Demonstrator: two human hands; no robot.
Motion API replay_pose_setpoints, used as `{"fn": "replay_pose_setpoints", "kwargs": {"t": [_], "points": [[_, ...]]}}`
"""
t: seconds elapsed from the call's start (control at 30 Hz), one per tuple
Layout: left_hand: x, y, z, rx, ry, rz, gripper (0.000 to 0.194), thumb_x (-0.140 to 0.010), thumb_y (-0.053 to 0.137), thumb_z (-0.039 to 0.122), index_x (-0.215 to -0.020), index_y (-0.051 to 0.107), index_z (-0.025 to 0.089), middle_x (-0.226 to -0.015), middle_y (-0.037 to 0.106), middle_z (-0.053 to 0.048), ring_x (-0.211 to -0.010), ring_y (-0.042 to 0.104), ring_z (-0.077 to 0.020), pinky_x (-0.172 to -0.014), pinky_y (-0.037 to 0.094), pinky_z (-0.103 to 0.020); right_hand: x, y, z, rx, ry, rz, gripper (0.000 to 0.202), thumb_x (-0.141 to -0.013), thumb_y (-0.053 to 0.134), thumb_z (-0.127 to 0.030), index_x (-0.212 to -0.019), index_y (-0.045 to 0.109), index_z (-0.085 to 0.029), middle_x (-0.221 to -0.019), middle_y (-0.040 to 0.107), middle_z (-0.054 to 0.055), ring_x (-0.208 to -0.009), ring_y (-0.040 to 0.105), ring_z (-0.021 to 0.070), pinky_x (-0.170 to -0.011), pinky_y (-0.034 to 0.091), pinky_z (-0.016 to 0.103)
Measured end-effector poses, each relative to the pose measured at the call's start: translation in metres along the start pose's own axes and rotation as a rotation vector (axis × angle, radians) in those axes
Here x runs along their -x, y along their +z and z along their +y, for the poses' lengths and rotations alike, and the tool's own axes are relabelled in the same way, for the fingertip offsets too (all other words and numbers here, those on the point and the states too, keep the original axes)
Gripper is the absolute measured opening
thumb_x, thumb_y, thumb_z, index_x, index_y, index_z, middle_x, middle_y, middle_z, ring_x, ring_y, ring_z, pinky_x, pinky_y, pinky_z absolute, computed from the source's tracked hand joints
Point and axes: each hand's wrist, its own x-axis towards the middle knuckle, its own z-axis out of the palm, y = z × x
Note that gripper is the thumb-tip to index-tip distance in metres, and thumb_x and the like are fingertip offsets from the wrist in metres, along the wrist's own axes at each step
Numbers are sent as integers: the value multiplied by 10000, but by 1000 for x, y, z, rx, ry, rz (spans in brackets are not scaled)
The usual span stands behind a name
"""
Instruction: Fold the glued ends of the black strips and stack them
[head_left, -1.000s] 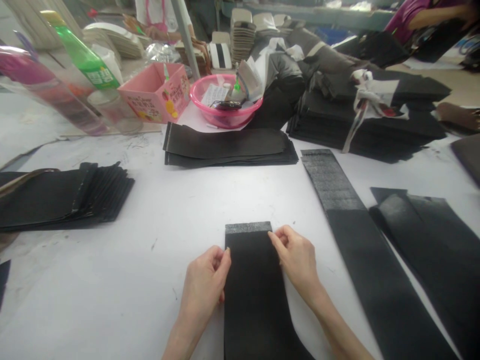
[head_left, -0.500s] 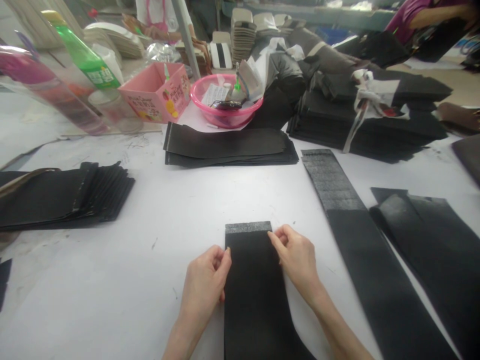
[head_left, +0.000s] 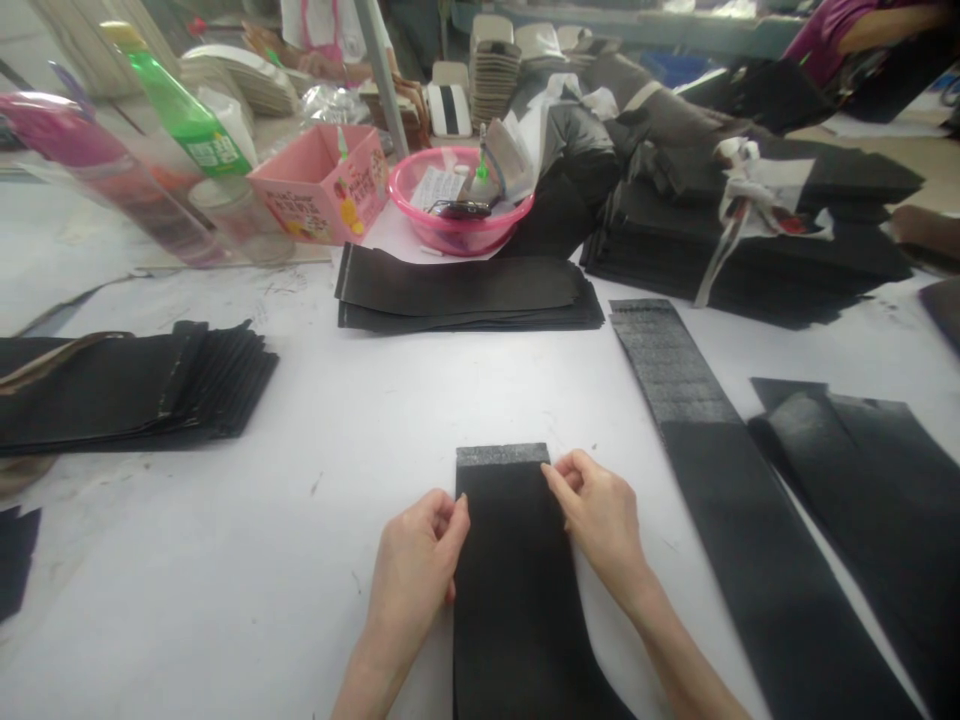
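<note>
A long black strip of sheet material (head_left: 517,570) lies on the white table (head_left: 225,560) in front of me, with a shiny grey band across its far end. My left hand (head_left: 420,560) pinches its left edge between thumb and curled fingers. On the opposite edge, just below the grey band, my right hand (head_left: 600,505) grips with thumb and forefinger. To the right, a row of overlapped black strips (head_left: 720,480) shows several grey bands at its far end. Loose black pieces (head_left: 870,470) lie beyond that row.
Black strips are stacked at the left (head_left: 135,390) and centre back (head_left: 465,290). A tied black bundle (head_left: 757,240) sits back right. Along the back stand a pink basin (head_left: 457,235), a pink box (head_left: 300,205), a green bottle (head_left: 180,110) and a jar (head_left: 240,220). Other people work behind.
The whole view has shifted slightly, so everything appears a little further right. Both hands keep the same hold on the black strip.
</note>
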Motion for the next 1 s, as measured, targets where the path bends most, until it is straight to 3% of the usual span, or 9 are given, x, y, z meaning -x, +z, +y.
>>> {"fn": "replay_pose_setpoints", "kwargs": {"t": [0.37,0.8,0.93,1.0], "points": [[1,-1,4,-91,35,18,420,-896,427,512,-614,484,206,-381,470,72,-298,483,-109,-383,302,-192,0,-1,1,18,-20,14,261,-873,538,-424,-701,572,-230,-547,615,-44,-502,566,133,-537,327,244],[1,1,7,-384,119,141,357,-904,450,449,-636,474,214,-525,543,39,-490,499,-133,-494,232,-232,1,1,2,21,-31,39,188,-865,562,-395,-779,550,-229,-589,636,-62,-495,569,119,-544,321,237],[7,0,8,-538,120,222,262,-916,458,442,-772,505,228,-562,561,44,-505,527,-145,-491,248,-243,1,0,2,27,-44,40,199,-869,554,-396,-759,550,-230,-559,620,-66,-498,568,122,-539,307,240],[9,1,8,-636,195,308,183,-923,469,393,-899,528,221,-676,616,12,-583,579,-169,-520,324,-257,1,-1,2,42,-50,44,197,-871,554,-399,-763,551,-234,-550,614,-68,-520,575,128,-541,300,240]]}}
